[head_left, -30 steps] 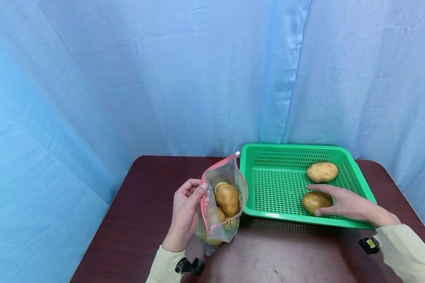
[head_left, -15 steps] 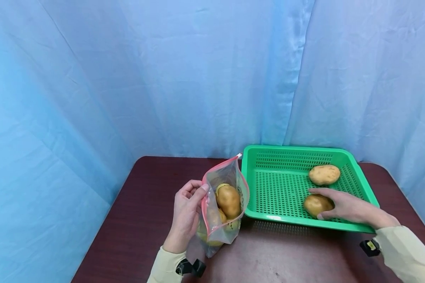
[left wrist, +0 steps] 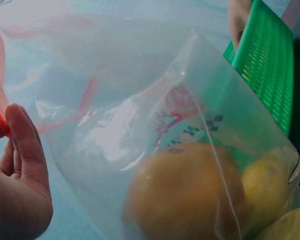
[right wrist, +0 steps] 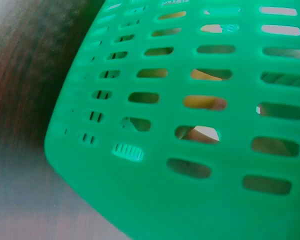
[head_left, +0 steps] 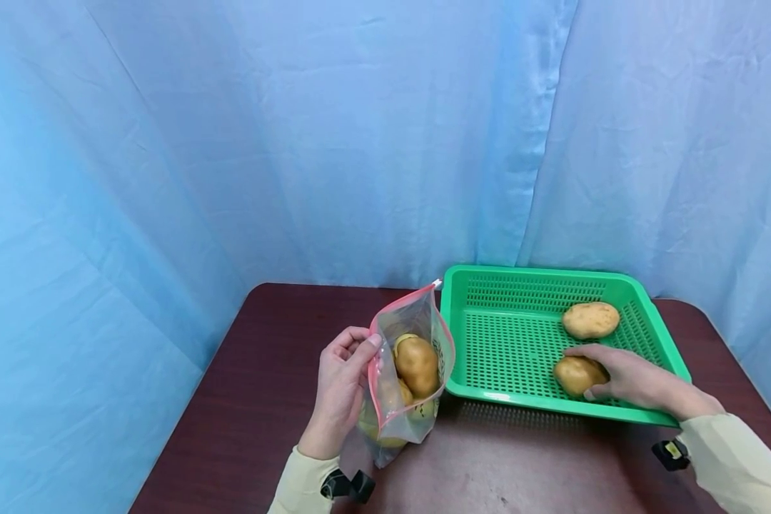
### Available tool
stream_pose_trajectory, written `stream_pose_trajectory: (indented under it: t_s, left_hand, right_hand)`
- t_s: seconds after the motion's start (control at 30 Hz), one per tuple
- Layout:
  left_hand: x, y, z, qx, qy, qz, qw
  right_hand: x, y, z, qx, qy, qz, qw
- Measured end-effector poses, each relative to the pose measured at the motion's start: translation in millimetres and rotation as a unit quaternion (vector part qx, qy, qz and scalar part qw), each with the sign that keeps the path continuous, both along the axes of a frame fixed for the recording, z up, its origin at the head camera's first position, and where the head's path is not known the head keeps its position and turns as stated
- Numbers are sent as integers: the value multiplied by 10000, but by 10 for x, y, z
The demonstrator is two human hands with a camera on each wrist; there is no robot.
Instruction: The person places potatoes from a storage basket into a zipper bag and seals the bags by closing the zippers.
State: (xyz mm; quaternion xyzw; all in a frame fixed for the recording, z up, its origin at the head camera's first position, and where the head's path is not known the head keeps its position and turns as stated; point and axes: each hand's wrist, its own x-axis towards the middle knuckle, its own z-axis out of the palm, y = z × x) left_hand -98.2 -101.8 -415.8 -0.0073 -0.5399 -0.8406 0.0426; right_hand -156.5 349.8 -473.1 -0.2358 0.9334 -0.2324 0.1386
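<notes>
My left hand (head_left: pixel 342 378) pinches the pink-edged mouth of a clear zip bag (head_left: pixel 417 430), thumb on the near side of the rim. The bag's mouth gapes toward me, and potatoes (head_left: pixel 417 365) lie inside it. Through the plastic in the left wrist view, a large potato (left wrist: pixel 182 195) sits beside yellower ones. Over at the right, my right hand (head_left: pixel 645 380) reaches over the front wall of a green basket (head_left: pixel 497 353) and grips a potato (head_left: pixel 575 375), thumb in front and fingers behind. The basket wall (right wrist: pixel 155 195) hides most of this hand in the right wrist view.
Another, paler potato (head_left: pixel 591 320) lies in the basket's back right part. The basket stands on a dark brown table (head_left: pixel 283 335), just right of the bag. Blue curtains (head_left: pixel 360 143) hang behind and to the left of the table.
My right hand has closed round the nearer potato, which has tilted slightly in its grip. The left hand keeps its pinch on the bag. The whole view has shifted a little.
</notes>
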Motion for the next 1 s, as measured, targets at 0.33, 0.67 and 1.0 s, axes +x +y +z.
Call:
stream_pose_trajectory:
  t_s: [0.33, 0.67, 1.0]
  left_hand:
    - [14, -7, -18, 69, -25, 20, 10000]
    - [8, -7, -34, 47, -12, 23, 10000]
    - [-6, 13, -43, -3, -31, 23, 10000]
  right_hand:
    - [62, -13, 88, -69, 621, -152, 9979]
    - [187, -37, 179, -362, 1050, -461, 9927]
    - [331, -145, 311, -767, 1546, -744, 9822]
